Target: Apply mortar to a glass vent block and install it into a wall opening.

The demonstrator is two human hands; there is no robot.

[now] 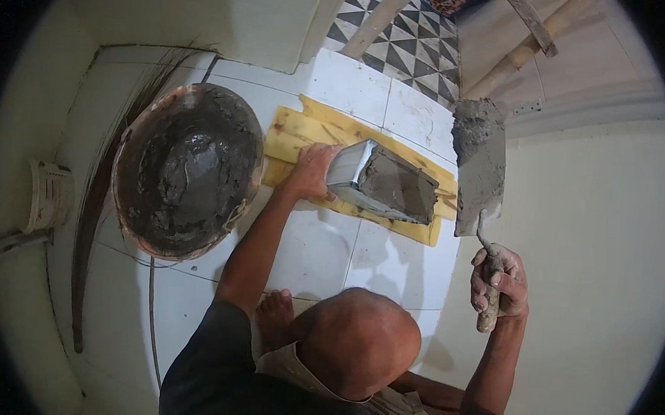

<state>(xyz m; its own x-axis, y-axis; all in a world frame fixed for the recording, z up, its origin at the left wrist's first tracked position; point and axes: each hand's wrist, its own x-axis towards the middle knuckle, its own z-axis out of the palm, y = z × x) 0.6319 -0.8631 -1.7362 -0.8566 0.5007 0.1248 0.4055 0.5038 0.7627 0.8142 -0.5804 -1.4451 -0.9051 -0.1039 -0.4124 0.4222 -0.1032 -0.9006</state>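
Note:
My right hand [503, 282] is wrapped round the wooden handle of a trowel [481, 189], raised at the right. Wet grey mortar coats its blade, thickest at the far end. With its fingers bent round the left end, my left hand [315, 170] grips a narrow stack of what look like glossy tiles [346, 171]. A layer of grey mortar [397, 185] covers most of the top face of the stack. Under it lies a stained yellow sheet [287, 134]. Left of my left hand stands a round basin [256, 117] of wet mortar [192, 166].
A broom of dark bristles [95, 218] lies along the basin's left side. Farther left is a dirty white bucket [49, 196]. Wooden poles [380, 22] stand near the patterned floor [412, 54] at the far side. A pale wall [586, 243] rises at the right. My knee [359, 344] is close below.

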